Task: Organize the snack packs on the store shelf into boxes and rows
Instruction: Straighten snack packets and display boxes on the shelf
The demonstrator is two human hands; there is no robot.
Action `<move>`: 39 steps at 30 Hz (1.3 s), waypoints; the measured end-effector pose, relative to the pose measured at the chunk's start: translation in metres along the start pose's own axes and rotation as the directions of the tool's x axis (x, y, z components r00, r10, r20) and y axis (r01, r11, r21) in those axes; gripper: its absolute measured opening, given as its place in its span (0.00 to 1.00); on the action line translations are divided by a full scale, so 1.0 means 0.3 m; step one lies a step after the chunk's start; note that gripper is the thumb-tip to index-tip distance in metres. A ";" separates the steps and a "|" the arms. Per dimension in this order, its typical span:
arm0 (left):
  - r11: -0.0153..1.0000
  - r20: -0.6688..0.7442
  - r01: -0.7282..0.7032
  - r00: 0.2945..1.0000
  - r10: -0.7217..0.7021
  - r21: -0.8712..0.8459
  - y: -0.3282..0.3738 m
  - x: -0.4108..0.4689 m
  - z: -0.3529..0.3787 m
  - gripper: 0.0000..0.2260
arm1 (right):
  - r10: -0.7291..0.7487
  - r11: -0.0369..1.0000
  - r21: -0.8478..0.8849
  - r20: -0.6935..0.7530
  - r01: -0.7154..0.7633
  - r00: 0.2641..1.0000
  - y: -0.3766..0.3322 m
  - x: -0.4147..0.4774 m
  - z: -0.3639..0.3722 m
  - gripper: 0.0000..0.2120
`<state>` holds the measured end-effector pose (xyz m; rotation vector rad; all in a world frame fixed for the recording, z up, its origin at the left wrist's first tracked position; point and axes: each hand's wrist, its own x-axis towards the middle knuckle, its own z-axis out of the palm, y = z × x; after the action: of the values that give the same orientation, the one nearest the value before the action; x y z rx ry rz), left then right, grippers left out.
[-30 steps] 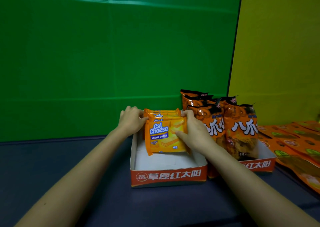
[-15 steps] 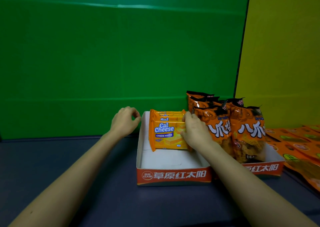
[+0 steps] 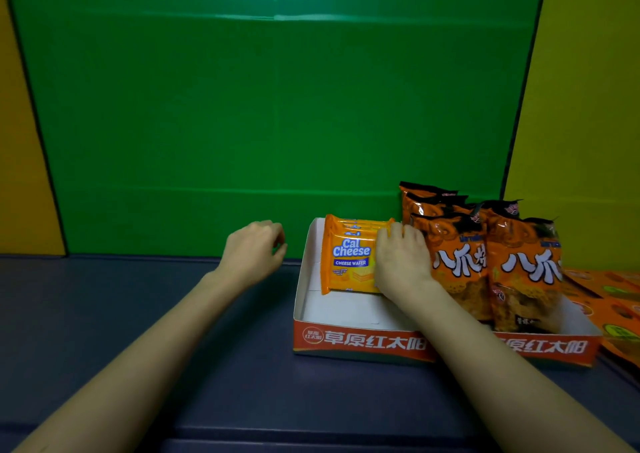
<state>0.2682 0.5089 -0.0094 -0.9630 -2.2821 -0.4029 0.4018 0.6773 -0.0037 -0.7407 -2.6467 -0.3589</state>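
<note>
The left hand (image 3: 254,255) hovers over the dark blue shelf (image 3: 138,314), just left of the left cardboard box (image 3: 360,343) and clear of its wall; its fingers are loosely curled and hold nothing.

That box is a low open tray with a white inside and an orange-red front strip printed in white "草原红太阳", with a round logo at the strip's left end. At the back of the box stand the Cal Cheese packs (image 3: 349,262), a short row of orange packets set upright one behind another. The front one reads "Cal Cheese" in white and "CHEESE WAFER" on a blue band, over a picture of wafers; the smaller print is too fine to read. The front half of the box floor is bare.

The right hand (image 3: 401,262) lies against the right end of this row, palm on the front pack and fingers spread over the top edges, pressing rather than pinching.

Right of the left box, touching it, is the right cardboard box (image 3: 547,347) with the same strip. In it stand the orange-and-black snack bags (image 3: 485,262), bearing large white characters "八爪". Further right, flat orange packets (image 3: 613,300) lie on the shelf.
</note>
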 end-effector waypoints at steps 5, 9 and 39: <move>0.996 0.039 0.032 0.999 -0.035 0.083 -0.043 -0.087 -0.062 0.10 | -0.167 0.955 0.230 -0.106 0.188 0.980 -0.072 -0.042 -0.090 0.19; 0.983 0.050 0.119 0.991 -0.127 0.140 -0.114 -0.200 -0.128 0.11 | -0.324 0.836 0.394 -0.211 0.383 0.922 -0.191 -0.088 -0.143 0.16; 0.760 0.032 0.460 0.846 -0.532 0.460 -1.171 -1.173 -0.859 0.13 | -0.663 0.514 0.668 -0.089 0.538 0.744 -1.603 -0.446 -0.325 0.16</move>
<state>0.3134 -0.0475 -0.0547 -0.1475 -2.6080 -0.0073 0.2754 0.1859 -0.0396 0.4408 -2.8128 0.5201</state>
